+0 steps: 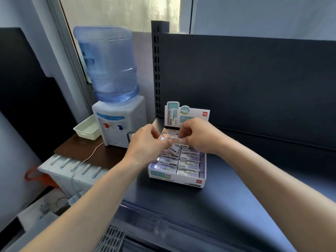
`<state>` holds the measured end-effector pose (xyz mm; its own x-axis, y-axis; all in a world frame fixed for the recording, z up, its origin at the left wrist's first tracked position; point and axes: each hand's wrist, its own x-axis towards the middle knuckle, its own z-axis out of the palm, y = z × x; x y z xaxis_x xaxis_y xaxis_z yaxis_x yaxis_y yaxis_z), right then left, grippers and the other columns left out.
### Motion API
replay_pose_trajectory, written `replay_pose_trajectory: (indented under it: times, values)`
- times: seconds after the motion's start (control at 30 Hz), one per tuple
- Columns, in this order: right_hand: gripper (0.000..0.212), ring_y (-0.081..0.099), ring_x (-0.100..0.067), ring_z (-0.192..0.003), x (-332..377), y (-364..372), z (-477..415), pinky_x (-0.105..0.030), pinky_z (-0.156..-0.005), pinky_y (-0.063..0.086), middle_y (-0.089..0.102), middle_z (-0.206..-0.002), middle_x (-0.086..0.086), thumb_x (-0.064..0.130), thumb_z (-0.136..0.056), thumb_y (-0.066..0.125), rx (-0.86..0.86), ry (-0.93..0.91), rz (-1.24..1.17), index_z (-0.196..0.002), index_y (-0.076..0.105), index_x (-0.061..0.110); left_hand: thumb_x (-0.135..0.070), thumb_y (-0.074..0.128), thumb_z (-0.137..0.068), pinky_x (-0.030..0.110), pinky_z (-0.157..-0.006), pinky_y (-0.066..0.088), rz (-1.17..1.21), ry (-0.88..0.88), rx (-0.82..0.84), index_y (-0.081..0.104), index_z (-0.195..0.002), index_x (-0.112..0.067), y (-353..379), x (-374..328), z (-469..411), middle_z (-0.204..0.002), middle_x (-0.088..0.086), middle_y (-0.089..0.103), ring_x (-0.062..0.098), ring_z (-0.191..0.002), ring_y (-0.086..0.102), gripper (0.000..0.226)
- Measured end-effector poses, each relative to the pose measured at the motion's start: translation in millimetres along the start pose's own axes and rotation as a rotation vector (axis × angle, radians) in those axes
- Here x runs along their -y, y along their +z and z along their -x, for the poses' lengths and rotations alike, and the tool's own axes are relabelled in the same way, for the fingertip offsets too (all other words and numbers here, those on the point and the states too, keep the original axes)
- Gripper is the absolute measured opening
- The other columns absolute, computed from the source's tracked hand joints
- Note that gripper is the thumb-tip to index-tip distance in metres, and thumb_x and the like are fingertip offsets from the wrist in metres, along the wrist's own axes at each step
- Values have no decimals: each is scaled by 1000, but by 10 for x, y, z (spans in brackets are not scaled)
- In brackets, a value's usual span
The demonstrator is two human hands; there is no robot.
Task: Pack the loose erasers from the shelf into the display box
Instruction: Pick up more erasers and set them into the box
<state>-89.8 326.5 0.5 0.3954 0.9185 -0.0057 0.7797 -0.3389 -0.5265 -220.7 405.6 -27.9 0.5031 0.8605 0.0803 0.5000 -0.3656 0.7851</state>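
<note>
Orange eraser (176, 140) seemingly pinched between left hand (145, 142) and right hand (198, 135).

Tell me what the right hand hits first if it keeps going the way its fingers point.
The right hand points left over the display box. It pinches the eraser, so next likely comes the left hand, holding the other end; depth unclear.

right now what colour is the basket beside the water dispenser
The basket is cream-white; the head view shows it.
</note>
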Motion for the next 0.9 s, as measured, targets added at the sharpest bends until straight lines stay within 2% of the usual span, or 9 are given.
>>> replay_pose_trajectory:
  times: [0.1,0.23,0.43,0.67,0.8,0.9]
  values:
    - [10,54,-13,-78,29,18,-24,-18,-58,42,56,-77,6,8,-85,66,10,20,-13,-84,64,17,-41,75,-69,38,-75,47,-4,-33,24,54,-79,-16,19,48,-26,-91,6,64,25,-93,59,34]
    - [6,54,-13,-75,70,34,-24,-18,-57,44,54,-72,7,8,-84,67,-15,28,-28,-84,65,14,-36,74,-71,32,-70,44,33,-68,69,49,-86,-19,42,59,-34,-99,5,58,22,-94,56,34]
    - [9,56,-15,-77,142,57,4,-26,-68,50,61,-79,0,3,-85,63,-102,19,19,-86,71,6,-31,78,-73,27,-58,40,107,-38,112,52,-83,-15,5,47,20,-87,3,61,13,-72,55,31]
    - [18,58,-19,-89,178,110,69,-32,-77,53,62,-88,-4,0,-86,56,-150,36,85,-86,72,8,-34,78,-73,26,-60,39,93,-21,152,48,-91,-16,17,89,43,-94,3,58,13,-76,52,40]
    - [18,58,-22,-88,153,127,103,-32,-74,53,59,-89,-2,1,-88,53,-239,39,96,-93,68,10,-28,71,-81,22,-58,37,109,-19,46,47,-106,-17,-69,71,28,-101,4,54,9,-76,50,36]
    - [19,60,-26,-92,99,35,175,-35,-76,54,59,-89,-3,4,-90,51,-316,64,84,-94,67,13,-22,65,-84,21,-60,38,149,66,-32,51,-105,-17,-119,-33,16,-102,4,57,7,-76,48,25]
